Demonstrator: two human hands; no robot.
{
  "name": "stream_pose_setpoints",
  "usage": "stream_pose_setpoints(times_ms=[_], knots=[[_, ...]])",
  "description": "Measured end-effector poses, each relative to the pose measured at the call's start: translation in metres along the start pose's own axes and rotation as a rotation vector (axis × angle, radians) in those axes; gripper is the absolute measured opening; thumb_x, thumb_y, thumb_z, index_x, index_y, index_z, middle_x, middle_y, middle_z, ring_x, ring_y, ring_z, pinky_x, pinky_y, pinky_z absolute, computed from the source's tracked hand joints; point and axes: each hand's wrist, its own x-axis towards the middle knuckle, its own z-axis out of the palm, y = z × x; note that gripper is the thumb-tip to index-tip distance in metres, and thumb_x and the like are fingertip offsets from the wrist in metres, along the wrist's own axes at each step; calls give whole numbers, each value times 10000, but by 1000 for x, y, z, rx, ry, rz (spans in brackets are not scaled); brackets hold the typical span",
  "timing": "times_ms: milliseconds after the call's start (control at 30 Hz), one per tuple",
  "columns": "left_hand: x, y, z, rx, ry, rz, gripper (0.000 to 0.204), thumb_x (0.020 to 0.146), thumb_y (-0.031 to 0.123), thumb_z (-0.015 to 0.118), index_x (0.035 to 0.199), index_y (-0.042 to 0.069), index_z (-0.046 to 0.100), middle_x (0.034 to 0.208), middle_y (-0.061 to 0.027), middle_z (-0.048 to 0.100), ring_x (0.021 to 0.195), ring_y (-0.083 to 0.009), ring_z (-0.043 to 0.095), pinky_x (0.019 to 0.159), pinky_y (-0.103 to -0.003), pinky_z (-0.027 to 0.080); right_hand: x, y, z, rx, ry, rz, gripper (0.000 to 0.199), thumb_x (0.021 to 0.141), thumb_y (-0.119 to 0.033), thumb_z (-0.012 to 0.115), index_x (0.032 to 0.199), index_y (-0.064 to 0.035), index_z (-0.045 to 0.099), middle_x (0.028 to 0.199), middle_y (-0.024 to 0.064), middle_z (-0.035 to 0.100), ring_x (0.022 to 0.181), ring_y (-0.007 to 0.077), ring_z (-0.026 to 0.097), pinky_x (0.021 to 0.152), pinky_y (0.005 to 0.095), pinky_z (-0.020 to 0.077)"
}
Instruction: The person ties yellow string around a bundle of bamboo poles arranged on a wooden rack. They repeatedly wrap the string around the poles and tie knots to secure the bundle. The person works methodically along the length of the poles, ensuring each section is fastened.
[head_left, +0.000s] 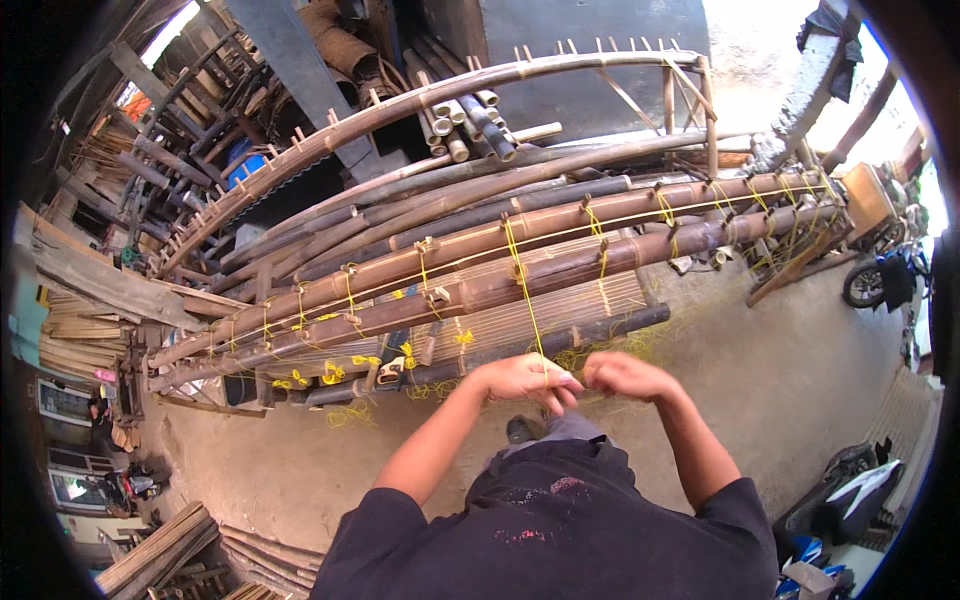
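A: Pinching yellow string (pixel 527 300), left hand (pixel 522 380) fingers closed on it, string runs up over the bamboo poles (pixel 560 275).
B: Right hand (pixel 625 376)?
A: Curled tight beside left, grip unclear.

support: bamboo pole frame (pixel 500 285) | on it: slat mat (pixel 560 305)

Black short-slv tee (pixel 560 520) — red flecks, bare forearms
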Motion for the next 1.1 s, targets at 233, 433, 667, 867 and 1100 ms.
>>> stream_pose_setpoints(times_ms=[233,433,667,867,1100], knots=[[0,19,0,-30,339,-50,746,998,519,376,1531,76,101,1538,-290,155,1349,-398,388,1020,-438,449,-12,14,27,86,153,-137,206,957,-177,430,955,-44,587,766,-13,545,709,89,520,635,264,444],[-1,-39,-13,921,633,-346,664,1029,414,355,1497,-22,174,1440,-278,382,1284,-364,471,929,-387,515,-4,-28,26,142,-74,-245,231,951,-178,432,927,-33,609,796,7,575,722,117,514,669,291,462],[-17,9,10,-372,72,36,579,1035,416,350,1412,-22,379,1223,-213,610,830,-203,702,650,-264,577,13,-8,-27,112,167,-178,251,942,-185,419,938,-23,611,806,46,580,736,149,545,684,308,483],[-1,3,2,-705,-53,334,586,1038,374,376,1475,-2,275,1379,-240,474,1076,-231,628,813,-335,556,16,-1,-11,-171,-201,-142,252,967,-219,442,958,-40,620,797,9,565,721,121,533,666,294,473],[-14,53,31,-512,322,214,600,1026,399,385,1476,14,288,1456,-253,366,1194,-297,555,871,-364,541,21,-15,-17,-185,-401,-236,243,963,-214,439,957,-31,599,800,33,576,738,126,537,686,302,468]])
